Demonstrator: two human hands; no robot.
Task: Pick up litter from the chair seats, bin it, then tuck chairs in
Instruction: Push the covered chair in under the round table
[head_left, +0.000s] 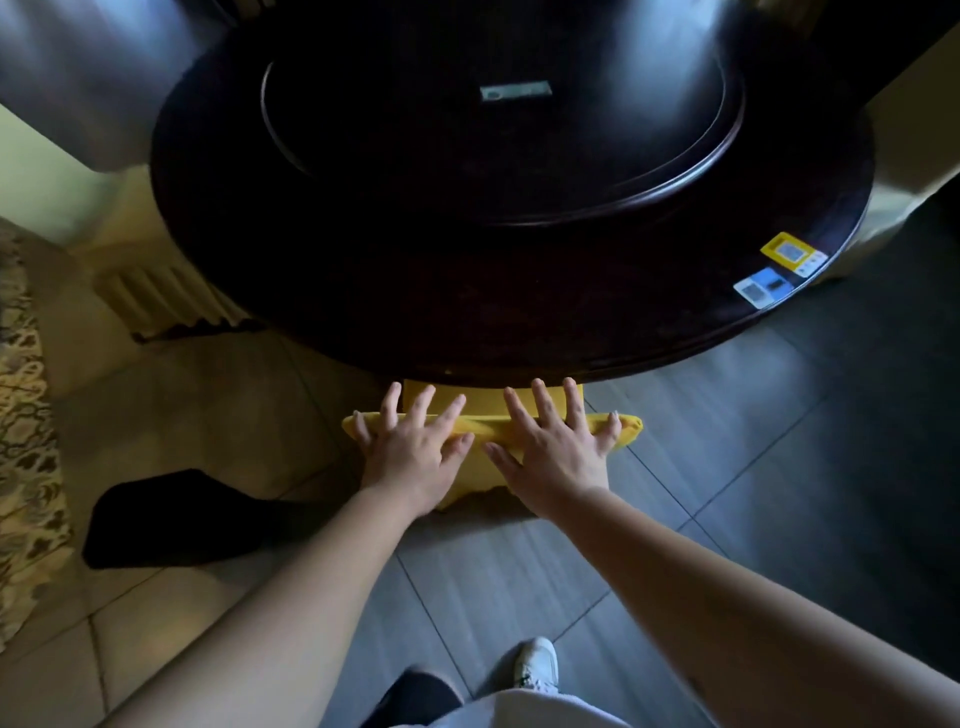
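A: Nearest the wearer, what showed?

B: A white shoe (537, 665) on grey floor tiles (519, 582), then both forearms reaching forward.

A: And the hands?

B: The left hand (415, 447) and right hand (556, 447) lay side by side, fingers spread wide and flat, pressing on the top of the yellow chair (493, 441); neither held anything. Both seemed equally near it.

A: Where did the chair sit?

B: Directly ahead of the palms, its top rail running left to right across the reach, its seat already mostly under the edge of the round dark table (363, 286). I'd judge any further push would go straight forward.

A: Any litter?

B: None visible; the seat was hidden.

A: Beyond?

B: A turntable (504, 171) on the table, two stickers (779, 270) near its right rim, a dim room.
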